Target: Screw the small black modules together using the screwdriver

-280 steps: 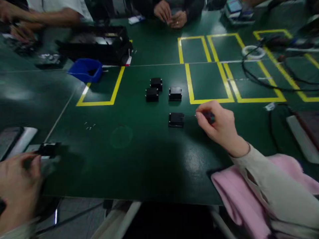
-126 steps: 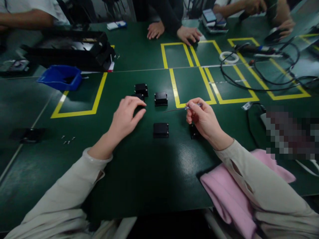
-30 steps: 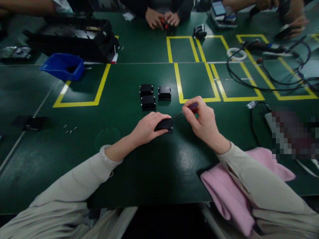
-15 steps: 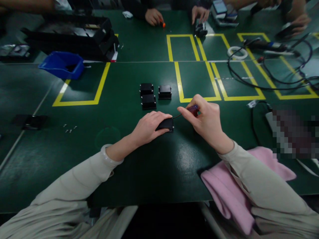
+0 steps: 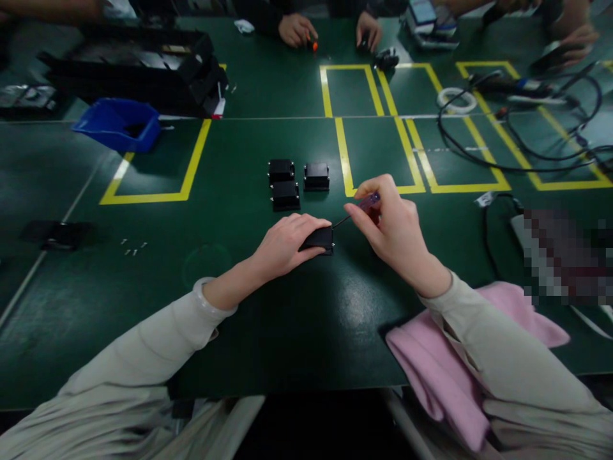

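Note:
My left hand is closed around a small black box-shaped part, pressing it to the green table. A silvery screw shows on the part's right side. In my right hand is a screwdriver with a purplish handle. Its thin dark shaft slants down to the left, and the tip meets the far right corner of the part. Beyond my left hand stand three similar black parts, two in a column and one to the right, with screws at their sides.
Several loose screws lie at left, near a dark flat piece. A blue bin and black trays stand at back left. Pink cloth lies under my right forearm; cables run at right. A co-worker's hands are opposite.
My right hand has shifted slightly with the screwdriver; its tip stays at the part's corner. My left hand holds still. Opposite, a co-worker's hand has moved left, off a small dark object.

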{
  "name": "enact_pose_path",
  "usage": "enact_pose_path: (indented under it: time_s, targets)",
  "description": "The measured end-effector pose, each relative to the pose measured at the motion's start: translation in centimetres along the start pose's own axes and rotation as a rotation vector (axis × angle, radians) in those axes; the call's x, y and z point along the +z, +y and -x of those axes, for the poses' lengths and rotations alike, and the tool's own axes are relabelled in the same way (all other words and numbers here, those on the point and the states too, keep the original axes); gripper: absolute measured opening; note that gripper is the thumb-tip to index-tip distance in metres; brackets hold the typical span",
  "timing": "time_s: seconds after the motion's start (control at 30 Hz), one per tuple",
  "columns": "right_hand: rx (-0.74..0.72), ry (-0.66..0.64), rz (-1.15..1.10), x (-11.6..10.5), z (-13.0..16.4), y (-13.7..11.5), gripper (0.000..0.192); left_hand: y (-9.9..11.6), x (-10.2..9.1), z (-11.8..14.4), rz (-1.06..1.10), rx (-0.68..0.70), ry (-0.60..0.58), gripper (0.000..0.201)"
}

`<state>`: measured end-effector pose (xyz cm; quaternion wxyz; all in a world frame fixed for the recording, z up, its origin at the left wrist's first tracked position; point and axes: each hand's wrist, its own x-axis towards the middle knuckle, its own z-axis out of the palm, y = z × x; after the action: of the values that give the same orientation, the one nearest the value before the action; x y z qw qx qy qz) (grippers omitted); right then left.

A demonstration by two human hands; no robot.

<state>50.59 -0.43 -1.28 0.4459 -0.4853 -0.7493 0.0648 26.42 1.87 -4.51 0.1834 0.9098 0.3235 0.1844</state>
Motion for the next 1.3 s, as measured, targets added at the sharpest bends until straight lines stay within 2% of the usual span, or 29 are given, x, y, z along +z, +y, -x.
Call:
enact_pose_path:
  time_s: [0.17,0.3,0.47,0.77,1.03,1.3]
  targets:
    - [-0.056,0.042,-0.037,-1.0,-0.2,-0.6,0.022,-0.1,0.0,0.0,0.009,0.007,0.000,0.042]
    - [-0.013,-0.028,-0.058,-1.6,-0.3,-1.4,0.027,-0.1,0.0,0.0,0.010,-0.004,-0.001,0.041]
    - [-0.029,-0.112,-0.084,-1.3,-0.2,-1.6,0.023,-0.1,0.0,0.0,0.021,-0.015,-0.005,0.042]
    - [-0.111,-0.081,-0.126,-1.2,-0.3,-1.6,0.016,0.0,0.0,-0.1,0.011,-0.031,-0.019,0.042]
    - [-0.031,-0.197,-0.068,-1.5,-0.2,-1.4,0.007,-0.1,-0.4,-0.1,-0.023,-0.009,-0.022,0.041]
    - [-0.038,-0.244,-0.049,-2.0,-0.4,-1.1,0.006,-0.3,-1.2,-0.3,-0.089,0.000,-0.068,0.040]
